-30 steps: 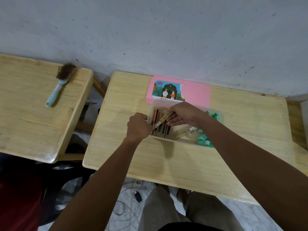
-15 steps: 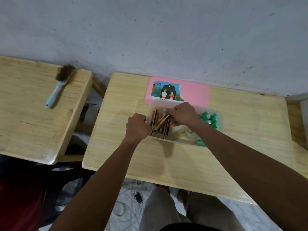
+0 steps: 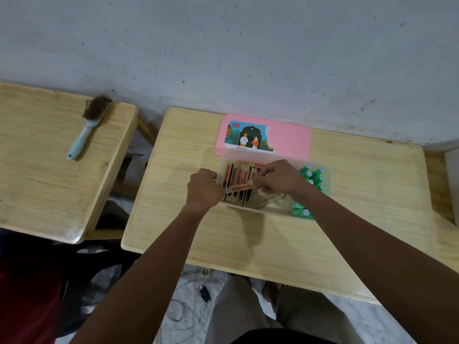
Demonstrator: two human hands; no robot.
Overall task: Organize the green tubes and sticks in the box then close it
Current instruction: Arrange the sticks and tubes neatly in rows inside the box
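Observation:
A clear plastic box (image 3: 250,155) sits on the wooden desk (image 3: 248,239). Several tan-and-red sticks (image 3: 236,175) stand side by side in its left part. Several green tubes (image 3: 314,178) fill its right end, and more green tubes (image 3: 301,211) lie near the front right corner. My left hand (image 3: 202,191) grips the box's left wall. My right hand (image 3: 278,178) reaches into the box and pinches one stick (image 3: 242,186), held crosswise over the row. The pink lid (image 3: 285,137) with a picture sticker lies flat behind the box.
A second wooden desk (image 3: 44,157) stands to the left with a light-blue brush (image 3: 87,127) on it; a gap separates the desks. A grey wall (image 3: 248,58) runs right behind both. Cables (image 3: 196,294) lie on the floor by my knees.
My right hand has shifted slightly toward the front, turning its stick from a slant to lie crosswise over the row. More green tubes show at the right end. My left hand stays on the box.

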